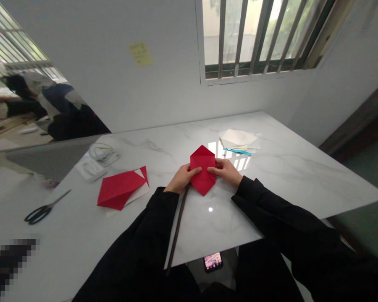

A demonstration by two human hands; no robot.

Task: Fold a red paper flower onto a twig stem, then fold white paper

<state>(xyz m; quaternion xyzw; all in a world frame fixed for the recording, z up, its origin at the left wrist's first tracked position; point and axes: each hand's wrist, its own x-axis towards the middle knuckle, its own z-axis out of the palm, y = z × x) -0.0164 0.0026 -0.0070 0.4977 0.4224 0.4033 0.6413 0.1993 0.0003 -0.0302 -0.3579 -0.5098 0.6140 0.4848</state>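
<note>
Between my two hands is a folded red paper [203,161], held up over the white table with a pointed top and a pointed bottom. My left hand [183,177] grips its left edge, thumb across the front. On the right edge my right hand [227,171] pinches it the same way, thumb pressed on the face. The fingers behind the paper are mostly hidden. To the left of my hands lies more red paper [118,188] with white sheets under it.
Scissors [44,212], a white box [90,168] and a coiled white cable [104,154] lie at left. White and blue paper pieces [239,140] rest at back right. A dark strip [179,228] runs along a table seam. A phone [213,261] is below the front edge.
</note>
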